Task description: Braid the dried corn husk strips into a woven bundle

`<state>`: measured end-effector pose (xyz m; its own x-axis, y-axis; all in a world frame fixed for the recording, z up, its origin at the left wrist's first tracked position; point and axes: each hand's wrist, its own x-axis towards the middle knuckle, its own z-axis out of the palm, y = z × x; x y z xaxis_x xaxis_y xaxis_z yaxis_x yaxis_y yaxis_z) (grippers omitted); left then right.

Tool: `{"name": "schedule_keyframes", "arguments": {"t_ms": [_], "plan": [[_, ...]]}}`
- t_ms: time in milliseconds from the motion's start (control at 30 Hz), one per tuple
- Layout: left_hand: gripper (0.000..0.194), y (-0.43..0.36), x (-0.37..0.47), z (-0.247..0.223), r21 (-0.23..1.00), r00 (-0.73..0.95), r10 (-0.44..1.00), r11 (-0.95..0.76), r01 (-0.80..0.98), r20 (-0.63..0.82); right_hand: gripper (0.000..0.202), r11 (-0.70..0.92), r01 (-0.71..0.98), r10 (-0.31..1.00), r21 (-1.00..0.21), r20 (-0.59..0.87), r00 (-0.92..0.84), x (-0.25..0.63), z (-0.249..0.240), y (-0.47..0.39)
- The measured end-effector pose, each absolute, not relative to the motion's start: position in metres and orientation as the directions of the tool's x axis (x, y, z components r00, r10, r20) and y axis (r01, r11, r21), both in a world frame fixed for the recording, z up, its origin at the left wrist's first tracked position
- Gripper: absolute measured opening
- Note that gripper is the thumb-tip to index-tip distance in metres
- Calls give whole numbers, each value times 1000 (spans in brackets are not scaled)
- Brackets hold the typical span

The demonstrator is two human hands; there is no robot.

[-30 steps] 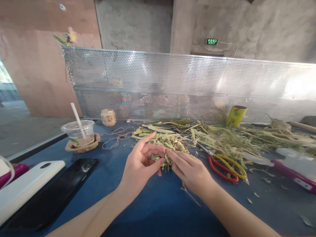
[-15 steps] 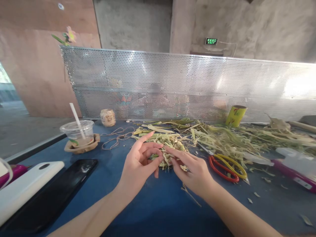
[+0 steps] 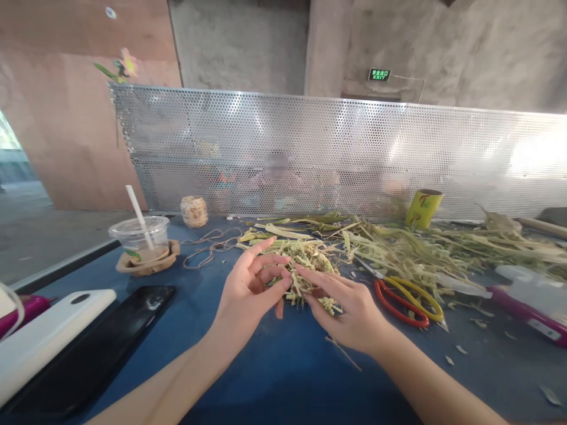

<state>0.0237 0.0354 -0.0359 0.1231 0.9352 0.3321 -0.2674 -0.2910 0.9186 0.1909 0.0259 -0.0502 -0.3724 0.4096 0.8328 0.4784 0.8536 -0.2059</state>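
Observation:
A tangled bundle of pale green dried plant strips (image 3: 305,260) lies in front of me on the blue table. On its left side, my left hand (image 3: 252,289) pinches at the strips with thumb and curled fingers, while the index finger sticks up. From the right, my right hand (image 3: 348,304) reaches over the bundle's near edge, its fingers above and thumb below, closed on strips. The exact strands between the fingertips are partly hidden. Red-and-yellow-handled scissors (image 3: 405,304) lie right of my right hand.
Loose dried leaves (image 3: 398,248) spread along the back right beside a yellow tube (image 3: 424,208). On the left are a lidded plastic cup (image 3: 139,236) with a straw, string (image 3: 212,248), a wrapped jar (image 3: 194,211), a black phone (image 3: 93,348) and a white device (image 3: 57,342). A perforated metal screen (image 3: 283,136) stands behind.
My right thumb and fingertips have parted slightly, showing more of the strips between them. My left fingers have shifted a little. The other things stay in place.

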Motion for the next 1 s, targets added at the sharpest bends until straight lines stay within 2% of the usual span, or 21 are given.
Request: {"name": "schedule_keyframes", "arguments": {"t_ms": [300, 400, 467, 533, 600, 667, 767, 1000], "plan": [[60, 34, 23, -35, 926, 150, 934, -279, -253, 323, 30, 826, 529, 427, -194, 828, -363, 193, -51, 28], [59, 33, 24, -36, 927, 149, 934, -283, -246, 325, 24, 814, 516, 468, -265, 826, -315, 192, -50, 27], [58, 33, 24, -36, 926, 153, 932, -287, -246, 329, 20, 796, 477, 535, -373, 802, -265, 190, -49, 27], [57, 31, 25, -36, 921, 150, 927, -300, -246, 343, 17, 760, 352, 635, -547, 742, -217, 187, -48, 26], [56, 30, 25, -36, 916, 146, 920, -325, -237, 364, 14, 681, 127, 730, -721, 655, -193, 185, -47, 26], [54, 30, 26, -36, 908, 143, 910, -353, -226, 389, 13, 570, -106, 790, -814, 579, -199, 183, -46, 27], [53, 30, 26, -36, 900, 145, 899, -378, -217, 413, 13, 425, -299, 838, -854, 496, -226, 181, -46, 30], [51, 27, 26, -35, 901, 162, 893, -391, -187, 421, 14, 203, -423, 898, -883, 340, -280, 182, -47, 34]]}}
